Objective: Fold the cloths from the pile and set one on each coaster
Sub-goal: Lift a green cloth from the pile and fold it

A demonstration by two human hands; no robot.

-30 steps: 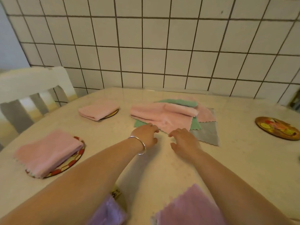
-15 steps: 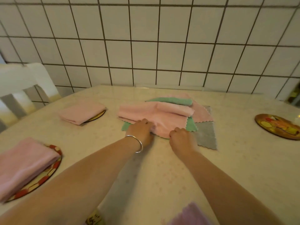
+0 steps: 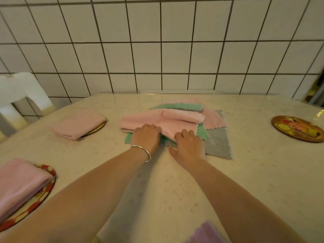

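A pile of cloths lies at the table's middle: a crumpled pink cloth (image 3: 157, 120) on top, a green cloth (image 3: 180, 106), a second pink one (image 3: 212, 118) and a grey cloth (image 3: 219, 142) beneath. My left hand (image 3: 146, 136), with a silver bangle on its wrist, has its fingers curled on the top pink cloth's near edge. My right hand (image 3: 188, 142) grips the same edge just to the right, its thumb spread on the table. Folded pink cloths (image 3: 77, 126) (image 3: 19, 183) rest on the far-left coaster (image 3: 99, 129) and the near-left coaster (image 3: 47, 188). The right coaster (image 3: 298, 130) is bare.
A white chair (image 3: 17, 95) stands beyond the table's left corner. A tiled wall (image 3: 161, 50) rises right behind the table. A lilac cloth (image 3: 206, 234) shows at the bottom edge, close to me.
Both hands moved forward from just short of the pile onto the pink cloth's near edge and closed on it. The view shifted to the right and forward.
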